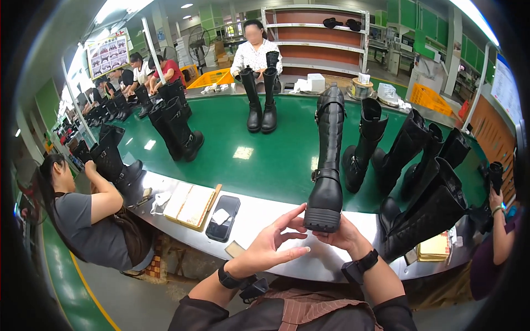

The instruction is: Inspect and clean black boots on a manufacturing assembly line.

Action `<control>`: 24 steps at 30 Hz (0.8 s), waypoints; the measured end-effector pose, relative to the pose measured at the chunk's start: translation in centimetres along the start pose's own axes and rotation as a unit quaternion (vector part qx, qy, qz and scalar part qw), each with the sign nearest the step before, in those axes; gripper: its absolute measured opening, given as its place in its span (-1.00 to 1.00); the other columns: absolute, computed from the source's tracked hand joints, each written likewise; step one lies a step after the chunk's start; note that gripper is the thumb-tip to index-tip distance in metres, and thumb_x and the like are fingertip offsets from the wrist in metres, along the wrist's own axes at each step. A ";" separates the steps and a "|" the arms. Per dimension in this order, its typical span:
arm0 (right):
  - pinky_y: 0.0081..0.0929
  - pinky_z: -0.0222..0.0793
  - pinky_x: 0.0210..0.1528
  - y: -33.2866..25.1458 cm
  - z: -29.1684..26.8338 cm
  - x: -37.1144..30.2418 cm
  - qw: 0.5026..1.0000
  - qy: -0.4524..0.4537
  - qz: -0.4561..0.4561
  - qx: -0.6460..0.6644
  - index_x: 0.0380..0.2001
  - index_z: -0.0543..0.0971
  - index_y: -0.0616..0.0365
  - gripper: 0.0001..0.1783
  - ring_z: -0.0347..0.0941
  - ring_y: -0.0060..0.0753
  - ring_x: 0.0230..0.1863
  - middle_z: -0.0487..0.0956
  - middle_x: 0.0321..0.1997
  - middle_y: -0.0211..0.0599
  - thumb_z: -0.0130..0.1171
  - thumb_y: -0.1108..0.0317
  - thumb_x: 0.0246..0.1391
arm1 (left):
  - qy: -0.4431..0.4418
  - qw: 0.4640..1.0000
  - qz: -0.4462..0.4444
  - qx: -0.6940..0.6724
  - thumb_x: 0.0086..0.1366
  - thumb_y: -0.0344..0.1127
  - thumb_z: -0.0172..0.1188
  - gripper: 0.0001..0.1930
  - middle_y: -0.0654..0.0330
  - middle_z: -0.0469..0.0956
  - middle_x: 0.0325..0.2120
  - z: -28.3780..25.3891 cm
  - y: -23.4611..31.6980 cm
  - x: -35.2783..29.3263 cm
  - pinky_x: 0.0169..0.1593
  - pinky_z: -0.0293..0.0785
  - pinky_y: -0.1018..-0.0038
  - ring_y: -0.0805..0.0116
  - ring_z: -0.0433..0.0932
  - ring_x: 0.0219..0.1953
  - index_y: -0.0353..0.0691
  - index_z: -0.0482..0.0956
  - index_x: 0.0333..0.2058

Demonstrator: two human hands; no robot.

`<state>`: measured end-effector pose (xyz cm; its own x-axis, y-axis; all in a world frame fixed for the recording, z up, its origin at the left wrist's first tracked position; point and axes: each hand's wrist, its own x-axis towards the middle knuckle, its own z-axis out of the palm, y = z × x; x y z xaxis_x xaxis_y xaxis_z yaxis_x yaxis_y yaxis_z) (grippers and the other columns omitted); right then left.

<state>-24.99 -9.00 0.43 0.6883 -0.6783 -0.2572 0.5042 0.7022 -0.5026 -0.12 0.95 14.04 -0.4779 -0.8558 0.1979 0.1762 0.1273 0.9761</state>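
Observation:
A tall black boot with a quilted shaft and buckled straps is in front of me, its treaded sole end toward me and its shaft pointing away. My right hand supports that end from below and the right side, its fingers partly hidden under the sole. My left hand is at the boot's left side, fingers spread and thumb apart; the index fingertip is close to the sole, and I cannot tell whether it touches. Just right of the held boot, another black boot stands on the green table surface.
More boots crowd the right side. A pair stands opposite, before a seated person. Left on the metal edge lie a phone-like black case and a paper pad. Co-workers sit at left and right.

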 end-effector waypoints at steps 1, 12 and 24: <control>-0.20 0.60 -0.04 0.1 -0.2 0.1 1.000 0.019 0.001 -0.016 0.12 0.47 0.14 -0.40 0.62 -0.07 -0.08 0.61 -0.03 -0.08 -0.29 -0.12 0.44 | -0.001 1.000 0.002 0.001 0.20 -0.49 0.34 -0.08 0.17 0.35 0.05 0.2 0.0 -0.1 0.27 0.35 0.29 0.36 0.39 0.11 -0.27 -0.04 0.44; -0.19 0.48 0.09 1.3 -1.2 1.8 1.000 0.001 -0.013 -0.022 0.13 0.50 0.14 -0.40 0.51 -0.15 0.02 0.57 0.03 -0.16 -0.20 -0.12 0.39 | 0.011 0.999 -0.008 0.033 0.17 -0.57 0.28 -0.13 0.26 0.27 0.01 1.0 -0.6 -0.5 0.25 0.34 0.30 0.36 0.36 0.12 -0.32 0.03 0.42; -0.34 0.59 -0.03 1.3 -1.0 1.8 0.998 0.036 -0.047 0.000 0.02 0.53 0.23 -0.59 0.62 -0.21 -0.06 0.61 -0.03 -0.04 0.02 0.11 0.35 | 0.013 0.999 -0.001 0.037 0.18 -0.35 0.33 -0.11 0.15 0.40 0.03 2.0 -0.9 -0.5 0.21 0.38 0.29 0.33 0.39 0.13 -0.35 0.05 0.41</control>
<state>-23.64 -9.53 -1.46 0.5986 -0.7546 -0.2688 0.5643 0.6354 -0.5270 -1.71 2.26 13.24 -0.4562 -0.8683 0.1945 0.1101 0.1618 0.9807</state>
